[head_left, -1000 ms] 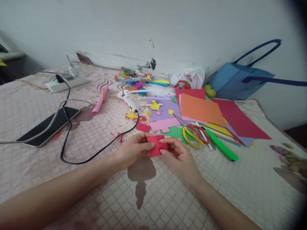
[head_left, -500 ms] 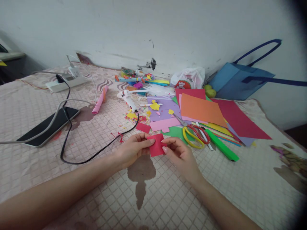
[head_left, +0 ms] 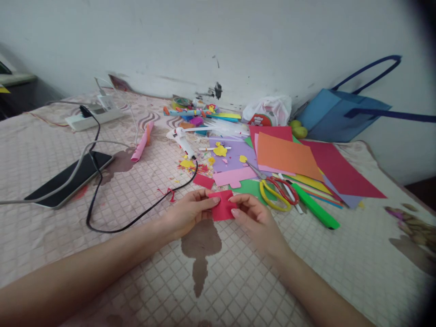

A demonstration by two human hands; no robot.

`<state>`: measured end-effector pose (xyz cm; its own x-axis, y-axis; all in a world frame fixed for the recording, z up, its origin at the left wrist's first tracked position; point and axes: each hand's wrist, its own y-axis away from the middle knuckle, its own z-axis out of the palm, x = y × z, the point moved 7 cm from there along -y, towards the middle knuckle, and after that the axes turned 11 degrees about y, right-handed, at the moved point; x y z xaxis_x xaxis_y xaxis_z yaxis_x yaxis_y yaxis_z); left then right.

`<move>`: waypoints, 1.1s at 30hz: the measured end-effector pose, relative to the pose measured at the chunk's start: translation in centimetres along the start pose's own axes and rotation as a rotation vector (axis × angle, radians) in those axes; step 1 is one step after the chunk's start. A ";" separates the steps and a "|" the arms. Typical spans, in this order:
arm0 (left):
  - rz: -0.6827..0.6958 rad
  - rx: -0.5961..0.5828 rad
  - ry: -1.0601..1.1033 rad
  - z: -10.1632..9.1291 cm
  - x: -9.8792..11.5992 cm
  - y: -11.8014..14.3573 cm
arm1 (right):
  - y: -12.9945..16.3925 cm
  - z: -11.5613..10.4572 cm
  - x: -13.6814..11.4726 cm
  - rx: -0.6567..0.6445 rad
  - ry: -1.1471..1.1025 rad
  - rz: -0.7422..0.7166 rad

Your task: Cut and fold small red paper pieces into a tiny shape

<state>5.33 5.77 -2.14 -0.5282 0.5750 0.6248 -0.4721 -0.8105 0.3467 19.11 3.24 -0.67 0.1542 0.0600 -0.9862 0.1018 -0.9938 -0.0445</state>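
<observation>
A small square of red paper (head_left: 223, 209) is held up between my two hands, above the front of the work area. My left hand (head_left: 190, 210) pinches its left edge, thumb on top. At the right edge, the thumb and fingertips of my right hand (head_left: 256, 218) close on the same square. Just beyond lies another red paper piece (head_left: 203, 181), beside a pink paper strip (head_left: 235, 177) and a green paper piece (head_left: 250, 187). Scissors with yellow and red handles (head_left: 276, 200) rest to the right, near a green utility knife (head_left: 316, 209).
A white glue gun (head_left: 182, 141) trails a black cord (head_left: 129, 227) leftward. Coloured sheets (head_left: 289, 154) are stacked at right before a blue bag (head_left: 340, 116). A black tablet-like device (head_left: 70, 179), rolled pink paper (head_left: 143, 143) and a power strip (head_left: 95, 119) occupy the left.
The red square has tilted very slightly between my fingers, and my right hand has shifted a little. Everything else stays where it was.
</observation>
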 end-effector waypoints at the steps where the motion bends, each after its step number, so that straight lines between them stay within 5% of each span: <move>1: -0.002 0.000 -0.010 0.0 0.0 0.0 | 0.0 0.0 0.2 0.003 -0.027 0.011; 17: -0.044 -0.040 -0.043 0.4 -0.7 0.2 | 0.1 0.1 1.2 0.089 -0.275 0.220; 33: 0.008 0.025 0.013 -0.1 -0.4 0.2 | 0.1 1.5 0.1 -0.123 -0.102 0.036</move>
<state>5.40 5.41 -2.37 -0.5414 0.5694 0.6187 -0.4501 -0.8178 0.3587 17.65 3.00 -1.02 0.0596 0.0082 -0.9982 0.2181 -0.9759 0.0050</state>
